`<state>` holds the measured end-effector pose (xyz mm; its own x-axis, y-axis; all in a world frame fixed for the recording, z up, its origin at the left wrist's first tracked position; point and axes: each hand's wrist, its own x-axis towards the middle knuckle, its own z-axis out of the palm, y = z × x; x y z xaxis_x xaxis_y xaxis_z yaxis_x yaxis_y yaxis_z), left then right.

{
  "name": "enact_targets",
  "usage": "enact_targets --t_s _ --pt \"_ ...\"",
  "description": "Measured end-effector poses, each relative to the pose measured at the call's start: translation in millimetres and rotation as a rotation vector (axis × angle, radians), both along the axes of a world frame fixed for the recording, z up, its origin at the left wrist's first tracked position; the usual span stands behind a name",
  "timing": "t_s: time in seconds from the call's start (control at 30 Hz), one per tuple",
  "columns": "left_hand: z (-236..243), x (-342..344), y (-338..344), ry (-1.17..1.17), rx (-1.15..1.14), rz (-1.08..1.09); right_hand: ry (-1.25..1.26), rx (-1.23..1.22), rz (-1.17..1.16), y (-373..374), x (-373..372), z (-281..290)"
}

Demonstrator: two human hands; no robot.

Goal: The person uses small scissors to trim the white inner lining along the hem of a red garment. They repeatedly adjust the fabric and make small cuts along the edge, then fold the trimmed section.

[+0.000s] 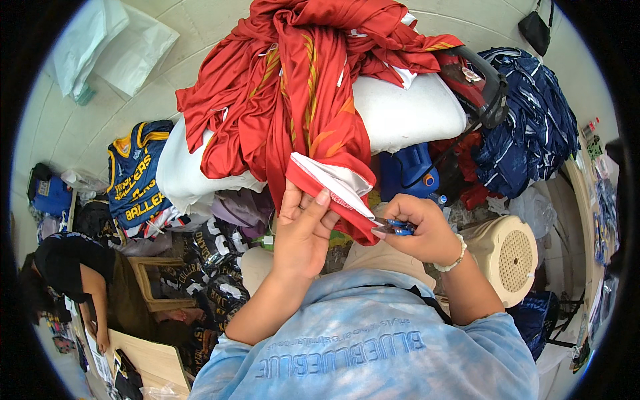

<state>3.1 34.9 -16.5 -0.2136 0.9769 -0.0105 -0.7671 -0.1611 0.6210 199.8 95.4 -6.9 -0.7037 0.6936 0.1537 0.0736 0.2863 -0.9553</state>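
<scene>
My left hand (307, 223) pinches the hem of a red garment (320, 93), where the white inner side (330, 175) is folded out. The rest of the red cloth lies in a heap with yellow stripes showing. In my right hand (421, 225) are small blue-handled snips (403, 228). Their dark tips touch or nearly touch the lower right edge of the hem; I cannot tell whether the blades are apart.
Beneath the red heap is a white padded ironing board (413, 110), with an iron (470, 80) at its right end. Navy garments (523, 133) are piled farther right, above a beige stool (510, 260). A navy jersey (137, 173) hangs left. Another person (73, 267) sits at far left.
</scene>
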Motion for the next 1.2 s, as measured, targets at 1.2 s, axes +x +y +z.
enact_targets --t_s 1.2 --pt "-1 7 -12 0.292 0.047 0.019 0.036 0.288 -0.318 -18 -31 -2"
